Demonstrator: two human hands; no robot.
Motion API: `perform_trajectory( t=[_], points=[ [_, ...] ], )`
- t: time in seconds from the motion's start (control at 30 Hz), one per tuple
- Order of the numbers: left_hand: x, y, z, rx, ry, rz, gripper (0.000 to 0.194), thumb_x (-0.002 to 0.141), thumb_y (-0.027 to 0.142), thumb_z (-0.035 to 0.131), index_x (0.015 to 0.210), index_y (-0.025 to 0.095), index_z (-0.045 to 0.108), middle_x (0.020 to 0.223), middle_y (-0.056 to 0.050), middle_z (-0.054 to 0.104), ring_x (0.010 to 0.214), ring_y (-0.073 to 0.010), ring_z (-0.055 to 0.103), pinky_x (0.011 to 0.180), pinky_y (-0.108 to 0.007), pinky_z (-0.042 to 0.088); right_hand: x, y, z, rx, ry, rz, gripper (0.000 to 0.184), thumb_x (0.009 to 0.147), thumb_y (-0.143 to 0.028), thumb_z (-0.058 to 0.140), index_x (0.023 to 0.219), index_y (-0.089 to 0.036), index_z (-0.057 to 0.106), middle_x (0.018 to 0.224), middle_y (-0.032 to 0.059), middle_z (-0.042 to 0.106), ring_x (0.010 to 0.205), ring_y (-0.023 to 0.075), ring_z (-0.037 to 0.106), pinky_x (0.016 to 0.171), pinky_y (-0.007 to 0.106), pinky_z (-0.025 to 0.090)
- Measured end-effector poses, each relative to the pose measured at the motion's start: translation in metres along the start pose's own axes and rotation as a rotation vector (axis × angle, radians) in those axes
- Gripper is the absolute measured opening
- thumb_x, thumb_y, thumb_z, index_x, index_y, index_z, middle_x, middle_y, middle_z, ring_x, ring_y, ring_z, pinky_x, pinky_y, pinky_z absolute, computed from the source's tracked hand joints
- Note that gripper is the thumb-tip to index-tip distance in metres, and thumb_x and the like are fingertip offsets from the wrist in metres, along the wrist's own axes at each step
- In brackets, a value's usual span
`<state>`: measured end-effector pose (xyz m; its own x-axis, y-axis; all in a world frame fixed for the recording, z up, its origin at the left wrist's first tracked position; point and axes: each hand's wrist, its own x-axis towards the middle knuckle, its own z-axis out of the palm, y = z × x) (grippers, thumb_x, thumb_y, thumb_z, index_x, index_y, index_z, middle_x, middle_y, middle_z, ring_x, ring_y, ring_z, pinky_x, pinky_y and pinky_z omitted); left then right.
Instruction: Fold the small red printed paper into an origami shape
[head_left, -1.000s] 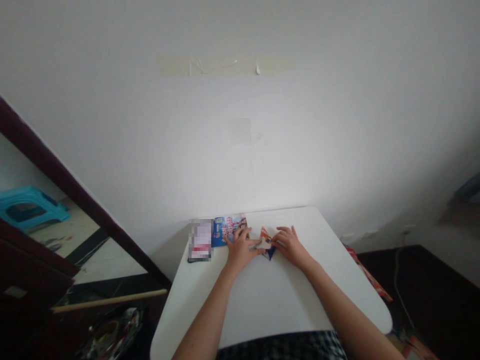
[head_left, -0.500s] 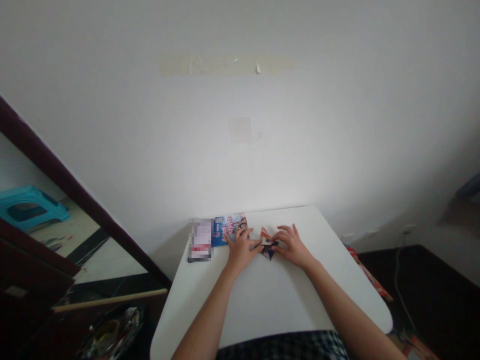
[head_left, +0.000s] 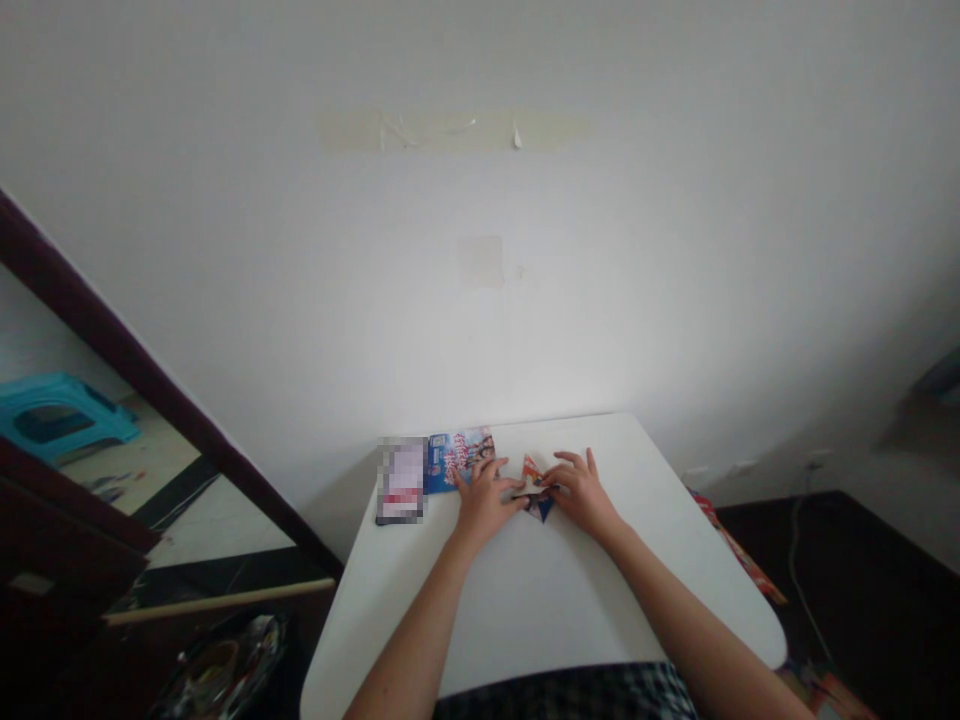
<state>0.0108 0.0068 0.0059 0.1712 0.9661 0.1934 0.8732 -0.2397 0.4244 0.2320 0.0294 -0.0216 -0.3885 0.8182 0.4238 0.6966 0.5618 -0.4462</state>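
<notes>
A small piece of folded printed paper [head_left: 534,490], with orange, white and dark blue parts and pointed ends, lies on the white table [head_left: 555,610] between my hands. My left hand [head_left: 481,500] holds its left side between thumb and index finger, the other fingers spread over a blue printed leaflet [head_left: 442,470]. From the right, my right hand [head_left: 583,492] pinches the paper's other side, its outer fingers raised. The fingertips hide parts of the folds.
Beside the leaflet, at the table's back left, lies a phone-like flat object [head_left: 403,485], its face blurred out. A white wall [head_left: 480,340] rises behind the table. A bin [head_left: 225,660] stands on the floor at left, near a blue plastic stool [head_left: 67,415].
The fingers have shifted slightly on the folded paper, and a pale strip across its middle shows more now. Both hands stay in nearly the same place.
</notes>
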Motion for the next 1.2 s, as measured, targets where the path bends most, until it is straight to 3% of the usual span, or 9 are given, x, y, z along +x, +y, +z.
perform_trajectory(
  t=[0.33,0.7,1.0,1.2],
  points=[
    [-0.001,0.004,0.002,-0.014,0.052,-0.029,0.022,0.075,0.040,0.078,0.097,0.038,0.077,0.140,-0.001,0.058,0.137,-0.0331,0.038,0.113,-0.076,-0.001,0.001,-0.005,0.000,-0.007,0.036,-0.004,0.018,0.087,-0.019,0.055,0.091,-0.028,0.070,0.099,0.0023,0.074,0.128,0.0267,0.051,0.116,0.072,0.002],
    [0.002,0.012,0.009,-0.020,0.130,-0.058,0.010,0.081,0.035,0.070,0.089,0.034,0.077,0.135,0.000,0.062,0.134,-0.0307,0.044,0.114,-0.074,0.002,0.003,-0.014,0.001,-0.082,0.082,0.022,0.013,0.090,-0.023,0.055,0.088,-0.024,0.067,0.094,0.0048,0.073,0.125,0.0269,0.053,0.117,0.070,0.007],
    [0.006,0.017,0.019,0.004,0.230,-0.099,0.011,0.083,0.032,0.066,0.081,0.028,0.075,0.135,-0.002,0.063,0.133,-0.0283,0.047,0.116,-0.072,0.002,0.007,-0.022,0.004,-0.111,0.090,0.144,0.017,0.091,-0.024,0.054,0.098,-0.025,0.070,0.103,0.0057,0.073,0.125,0.0257,0.052,0.116,0.069,0.008],
    [0.006,0.023,0.019,0.013,0.249,-0.152,0.015,0.085,0.034,0.063,0.080,0.027,0.075,0.137,-0.002,0.061,0.132,-0.0273,0.048,0.117,-0.070,0.005,0.010,-0.022,0.008,-0.158,0.083,0.267,0.015,0.090,-0.034,0.061,0.091,-0.027,0.075,0.109,0.0051,0.070,0.128,0.0309,0.045,0.113,0.072,0.011]
  ],
)
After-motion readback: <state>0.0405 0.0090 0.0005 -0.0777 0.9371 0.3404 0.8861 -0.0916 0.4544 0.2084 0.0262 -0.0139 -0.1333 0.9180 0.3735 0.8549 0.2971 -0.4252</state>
